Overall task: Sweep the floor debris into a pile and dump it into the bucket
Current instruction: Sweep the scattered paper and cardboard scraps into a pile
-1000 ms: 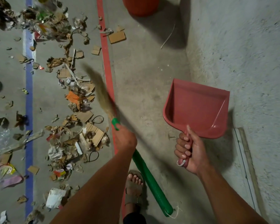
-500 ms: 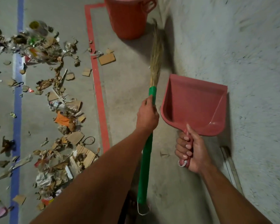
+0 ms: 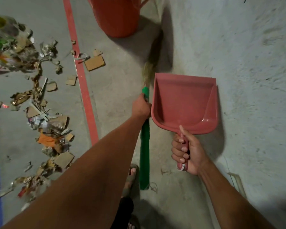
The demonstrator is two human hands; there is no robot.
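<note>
Head view, nearest: the right hand (image 3: 186,151) is wrapped round the stub handle of a red plastic dustpan (image 3: 183,103), light and stiff, best held there. Just left, the left hand (image 3: 141,108) clasps the green-sleeved grass broom (image 3: 144,146) near its soft, springy bristles. Left of the red floor stripe (image 3: 82,80), scattered cardboard and paper debris (image 3: 45,113) looks light and flyaway. Farthest stands the orange plastic bucket (image 3: 117,15).

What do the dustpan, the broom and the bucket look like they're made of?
Dustpan: likely moulded plastic, dull pink-red, smooth with a slight sheen at its rim. Broom: green handle, maybe plastic-wrapped; the head looks like dry straw or grass fibres, pale and wispy. Bucket: probably orange plastic, with smooth, even walls.
</note>
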